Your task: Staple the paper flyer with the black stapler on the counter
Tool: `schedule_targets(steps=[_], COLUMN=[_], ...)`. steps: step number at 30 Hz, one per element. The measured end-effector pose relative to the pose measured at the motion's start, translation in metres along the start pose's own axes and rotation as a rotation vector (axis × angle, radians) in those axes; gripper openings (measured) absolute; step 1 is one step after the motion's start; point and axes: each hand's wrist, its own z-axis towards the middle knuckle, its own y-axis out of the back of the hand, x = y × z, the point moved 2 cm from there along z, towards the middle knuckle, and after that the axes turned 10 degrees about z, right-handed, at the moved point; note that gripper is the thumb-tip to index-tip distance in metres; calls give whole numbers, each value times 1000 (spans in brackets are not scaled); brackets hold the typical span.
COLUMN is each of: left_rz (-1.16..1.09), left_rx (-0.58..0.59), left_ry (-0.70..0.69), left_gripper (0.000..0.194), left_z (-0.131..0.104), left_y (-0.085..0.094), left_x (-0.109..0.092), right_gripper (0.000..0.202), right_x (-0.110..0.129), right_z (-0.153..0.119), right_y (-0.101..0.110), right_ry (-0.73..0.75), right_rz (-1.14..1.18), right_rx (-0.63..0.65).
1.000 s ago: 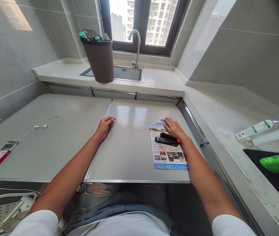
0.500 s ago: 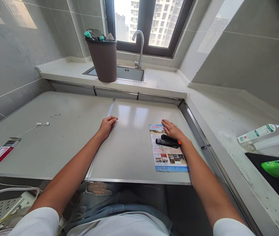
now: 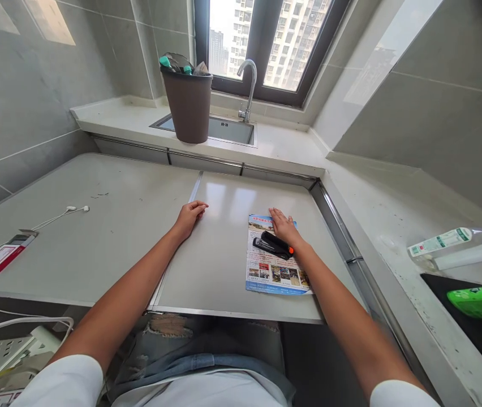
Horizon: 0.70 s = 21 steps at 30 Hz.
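A printed leaflet (image 3: 266,274) with a blue lower edge lies on the right part of the pale table (image 3: 211,271). On top of it rests a black stapler (image 3: 272,246) with an orange end. My right hand (image 3: 284,225) lies flat on the leaflet's upper right area, fingers stretched, just behind the stapler; my wrist is beside the orange end. My left hand (image 3: 190,217) rests near the metal seam in the middle of the table, its fingers bent and pressed together. Whether anything small is between those fingertips cannot be made out.
White earphones (image 3: 71,210) and a red-and-white box (image 3: 5,254) lie on the left. Beyond the table, a brown bin (image 3: 188,107) stands at the sink (image 3: 232,130). A clear bottle (image 3: 440,243) and a green bottle (image 3: 481,302) lie on the right counter.
The leaflet, with the stapler on it, has slid left across the table and turned slightly, together with my right hand. My left hand stays near the seam. The camera view has shifted a little.
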Motion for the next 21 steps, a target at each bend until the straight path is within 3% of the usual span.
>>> schedule_targets(steps=[6,12,16,21], left_rz=[68,536,885,1115], left_rx=[-51,-105,-29,50], left_ry=[-78,-280,-416,-484], left_gripper=[23,31,34,38], left_z=[0,-1,-1,3], left_y=[-2,-4,-5,-8], left_x=[2,1,6,19], right_gripper=[62,63,62,63], right_x=[79,151,179,199], right_z=[20,36,40,47], right_y=[-24,-46,-51,-50], right_ry=[27,79,120,128], right_rz=[57,133,143,127], right_rx=[7,26,42,84])
